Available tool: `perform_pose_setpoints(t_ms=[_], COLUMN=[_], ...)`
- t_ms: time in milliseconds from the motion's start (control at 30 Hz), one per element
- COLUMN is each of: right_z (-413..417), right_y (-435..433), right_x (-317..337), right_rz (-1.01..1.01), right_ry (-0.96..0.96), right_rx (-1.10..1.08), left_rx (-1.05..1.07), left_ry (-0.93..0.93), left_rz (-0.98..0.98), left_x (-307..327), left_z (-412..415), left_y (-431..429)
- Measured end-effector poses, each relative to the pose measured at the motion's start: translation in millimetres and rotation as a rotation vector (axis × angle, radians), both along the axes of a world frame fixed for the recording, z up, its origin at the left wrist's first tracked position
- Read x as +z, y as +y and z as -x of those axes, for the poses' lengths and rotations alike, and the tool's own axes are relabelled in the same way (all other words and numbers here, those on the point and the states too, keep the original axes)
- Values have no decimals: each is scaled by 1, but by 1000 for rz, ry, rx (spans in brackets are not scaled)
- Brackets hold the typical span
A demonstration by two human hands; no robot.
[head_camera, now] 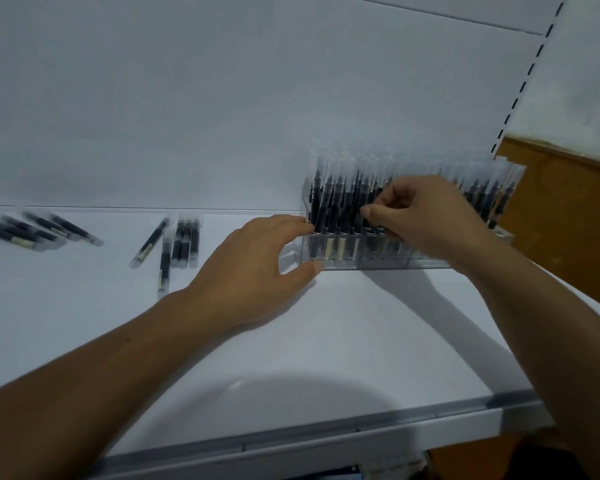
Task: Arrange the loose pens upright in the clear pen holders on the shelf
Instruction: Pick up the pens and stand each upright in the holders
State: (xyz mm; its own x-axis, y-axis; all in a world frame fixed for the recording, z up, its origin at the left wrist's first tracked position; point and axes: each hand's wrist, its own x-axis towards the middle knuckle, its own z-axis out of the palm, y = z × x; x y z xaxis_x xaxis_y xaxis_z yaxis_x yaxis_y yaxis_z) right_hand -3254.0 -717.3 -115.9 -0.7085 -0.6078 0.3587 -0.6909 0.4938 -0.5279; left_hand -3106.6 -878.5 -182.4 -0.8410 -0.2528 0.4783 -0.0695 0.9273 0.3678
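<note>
- Two hands are recorded at the clear pen holder (378,263), which stands at the back right of the shelf (326,341), against the back panel (187,98).
- The left hand (257,268) is part-curled round the holder's left end. The thumb is pressed to the lower front corner and the fingers are laid at the upper left edge, so the end is held between them.
- The right hand (426,220) is curled, with thumb and forefinger closed in a pinch among the upright pens (336,202). Which single pen is gripped cannot be told.
- The upright pens are packed closely in the holder, dark barrels below and clear caps above. The row continues to the right behind the right hand.
- Loose pens (182,242) lie flat on the shelf, near the left hand on its left. Several are laid side by side and two more are set at an angle beside them.
- A further cluster of pens (32,232), blurred, lies flat at the far left, well apart from the holder.
- A grey front rail (326,433) runs along the shelf's near edge.
- A slotted upright (523,84) is noted to the right of the back panel, with a brown panel (568,220) beyond it.
</note>
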Motion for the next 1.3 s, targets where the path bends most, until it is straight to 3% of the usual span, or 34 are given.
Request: perform_pose_setpoints(t_ms=[133,300,467,633,733,967,1100,1300], right_z=[-17,-60,-84,-89,-89,-81,-75,-67], right_y=[6,-38,-109,-161,-165,-160,-162,-164], right_x=[3,-5,-20,-43,-58,-57,-54,-57], right_rz=[-64,-150,-233,-247,-298,-235,-224,-244], right_ry=[-14,-65,44,103,121,150,109,-36], right_rx=[55,288,447,515,548,438,362,286], left_rx=[19,297,534,286,307,573,705,715], left_ry=[7,-35,-191,-309,-358,-273,-367,-361], left_rz=[-92,-127,-151,-353,-380,-220,-165,-416], left_x=[6,35,30,14,11,13,17,31], left_z=[-1,-22,-72,-90,-89,-81,-70,-68], left_y=[-3,-45,-93,-100,-103,-105,-108,-114])
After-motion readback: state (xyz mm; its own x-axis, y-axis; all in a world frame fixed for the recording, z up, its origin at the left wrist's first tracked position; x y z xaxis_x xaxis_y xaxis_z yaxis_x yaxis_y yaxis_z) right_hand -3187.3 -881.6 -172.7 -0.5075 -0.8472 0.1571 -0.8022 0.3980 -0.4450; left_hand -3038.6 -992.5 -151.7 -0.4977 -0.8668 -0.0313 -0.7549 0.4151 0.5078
